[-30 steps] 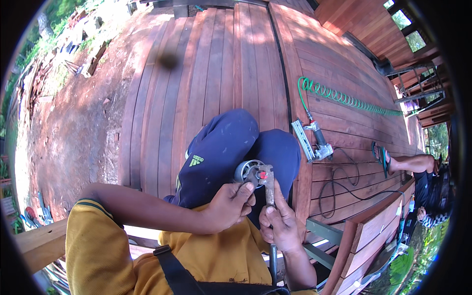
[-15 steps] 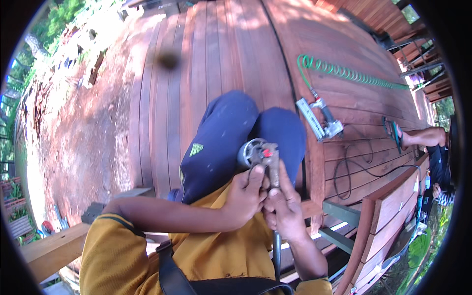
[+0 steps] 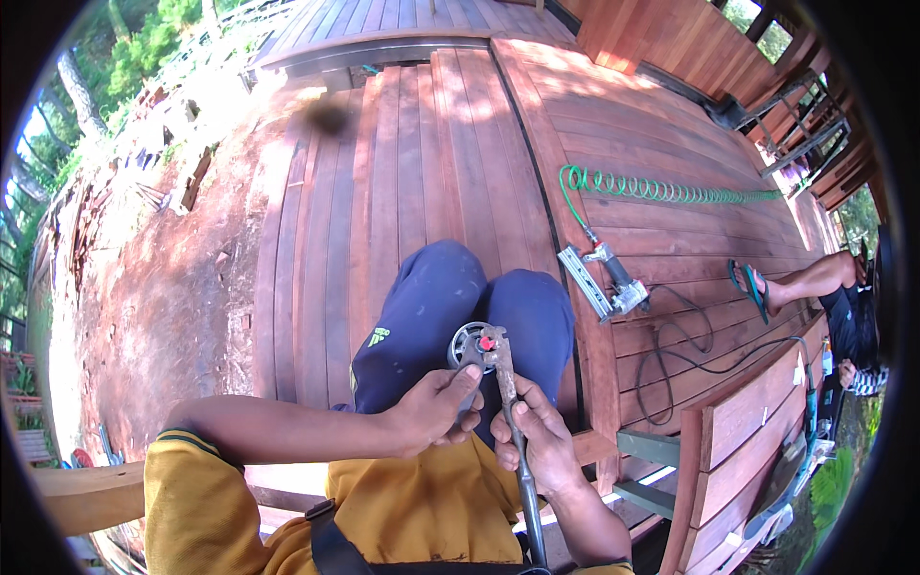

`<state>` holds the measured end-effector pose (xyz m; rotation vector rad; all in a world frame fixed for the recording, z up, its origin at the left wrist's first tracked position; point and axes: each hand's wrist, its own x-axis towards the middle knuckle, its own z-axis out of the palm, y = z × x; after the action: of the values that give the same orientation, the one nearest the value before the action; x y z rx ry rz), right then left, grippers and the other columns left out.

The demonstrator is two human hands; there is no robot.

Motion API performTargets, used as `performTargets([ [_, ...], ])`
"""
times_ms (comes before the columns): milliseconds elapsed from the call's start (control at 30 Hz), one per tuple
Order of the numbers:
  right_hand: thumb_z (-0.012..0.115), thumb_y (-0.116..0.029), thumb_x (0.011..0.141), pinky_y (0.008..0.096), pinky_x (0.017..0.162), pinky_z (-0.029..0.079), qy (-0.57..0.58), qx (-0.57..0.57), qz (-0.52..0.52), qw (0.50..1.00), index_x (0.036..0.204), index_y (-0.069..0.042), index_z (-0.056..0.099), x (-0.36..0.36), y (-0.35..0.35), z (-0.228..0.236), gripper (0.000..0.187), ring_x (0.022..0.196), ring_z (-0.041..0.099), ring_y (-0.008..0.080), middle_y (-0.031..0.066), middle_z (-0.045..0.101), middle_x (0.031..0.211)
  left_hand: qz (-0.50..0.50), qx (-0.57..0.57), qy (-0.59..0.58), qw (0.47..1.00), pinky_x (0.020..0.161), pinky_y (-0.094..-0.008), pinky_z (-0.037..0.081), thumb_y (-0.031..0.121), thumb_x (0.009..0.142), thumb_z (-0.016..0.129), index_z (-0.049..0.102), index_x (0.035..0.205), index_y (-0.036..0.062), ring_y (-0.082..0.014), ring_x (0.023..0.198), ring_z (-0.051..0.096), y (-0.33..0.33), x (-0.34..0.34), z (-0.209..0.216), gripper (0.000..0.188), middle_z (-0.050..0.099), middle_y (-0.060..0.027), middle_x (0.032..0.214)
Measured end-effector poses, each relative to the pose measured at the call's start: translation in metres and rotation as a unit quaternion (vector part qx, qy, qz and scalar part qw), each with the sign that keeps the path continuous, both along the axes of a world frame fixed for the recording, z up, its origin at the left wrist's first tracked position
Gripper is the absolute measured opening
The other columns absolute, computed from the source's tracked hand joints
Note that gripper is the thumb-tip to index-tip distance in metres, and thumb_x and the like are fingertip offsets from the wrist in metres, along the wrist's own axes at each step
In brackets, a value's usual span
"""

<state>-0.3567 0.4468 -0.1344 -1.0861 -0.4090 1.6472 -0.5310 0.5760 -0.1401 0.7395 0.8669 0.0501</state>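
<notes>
My left hand (image 3: 443,407) is closed on a small dark grey handle-like part, the thumb pressed flat along it. Just beyond its fingertips sits a round silver metal ring (image 3: 464,337), above my lap. My right hand (image 3: 539,436) wraps around a long metal bar (image 3: 526,479) with a worn, brownish upper end. That end rests against or right beside the ring; a small red spot (image 3: 487,343) shows where they meet. Whether ring, handle and bar are joined I cannot tell. My knees (image 3: 436,287) in blue trousers are behind them.
A nail gun (image 3: 618,283) lies on the reddish deck (image 3: 407,172), joined to a green coiled air hose (image 3: 671,187). A black cable (image 3: 661,379) loops nearby. At right are another person's leg (image 3: 810,280) and a wooden plank panel (image 3: 747,431). Bare earth (image 3: 172,316) lies left.
My view has tilted up, showing more of the far deck. My hands have moved slightly apart and lower in the picture, and more of the bar now shows.
</notes>
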Motion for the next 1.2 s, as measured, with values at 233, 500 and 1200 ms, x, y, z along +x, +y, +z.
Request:
performTargets([
  [233, 0.053, -0.025, 0.115, 0.0251, 0.053, 0.037, 0.28, -0.017, 0.005, 0.96, 0.152, -0.011, 0.046, 0.015, 0.008, -0.014, 0.04, 0.058, 0.04, 0.0085, 0.0023, 0.047, 0.085, 0.017, 0.037, 0.002, 0.999, 0.048, -0.0308, 0.036, 0.061, 0.112, 0.048, 0.054, 0.096, 0.0038, -0.0145, 0.057, 0.048, -0.001, 0.006, -0.003, 0.059, 0.051, -0.005, 0.071],
  [500, 0.05, -0.03, 0.117, 0.0214, 0.051, 0.04, -0.129, 0.0, 0.044, 0.991, 0.163, -0.01, 0.041, 0.069, 0.011, -0.01, 0.051, 0.057, 0.044, 0.0062, -0.0005, 0.05, 0.085, -0.097, 0.097, 0.027, 0.99, 0.047, -0.0293, 0.036, 0.052, 0.115, 0.049, 0.055, 0.088, 0.0054, -0.0109, 0.053, 0.041, 0.031, -0.01, 0.002, 0.054, 0.046, -0.0009, 0.067],
  [1200, 0.051, -0.013, 0.112, 0.0267, 0.062, 0.047, -0.184, 0.025, 0.129, 0.974, 0.17, -0.005, 0.03, 0.029, 0.017, 0.013, 0.062, 0.066, 0.049, 0.0049, -0.0014, 0.051, 0.079, -0.471, 0.181, 0.051, 0.862, 0.047, -0.029, 0.031, 0.047, 0.115, 0.052, 0.049, 0.078, 0.0077, -0.006, 0.054, 0.034, 0.145, 0.007, 0.031, 0.054, 0.037, 0.0057, 0.063],
])
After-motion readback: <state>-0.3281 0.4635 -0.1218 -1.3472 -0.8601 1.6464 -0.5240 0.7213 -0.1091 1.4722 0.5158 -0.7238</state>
